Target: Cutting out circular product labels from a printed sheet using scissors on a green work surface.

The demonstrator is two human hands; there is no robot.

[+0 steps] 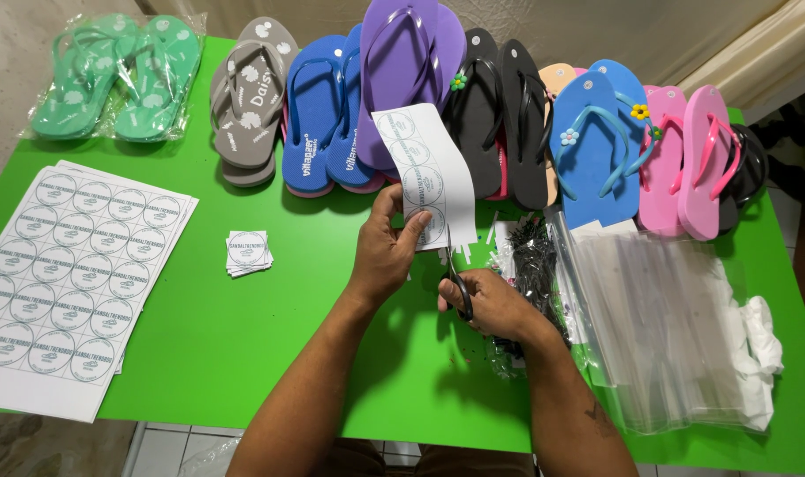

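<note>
My left hand (385, 252) pinches the lower edge of a white paper strip (429, 163) printed with round labels, holding it upright over the green table (243, 344). My right hand (491, 305) grips black-handled scissors (455, 281), whose blades point up into the bottom of the strip. A small stack of cut square labels (248, 252) lies to the left of my left hand. Narrow paper offcuts (491, 234) lie just beyond my right hand.
A stack of label sheets (67, 283) covers the table's left side. A row of flip-flops (402, 97) in grey, blue, purple, black and pink lines the far edge, with a bagged green pair (115, 75) far left. Clear plastic bags (659, 327) and black ties (535, 265) lie right.
</note>
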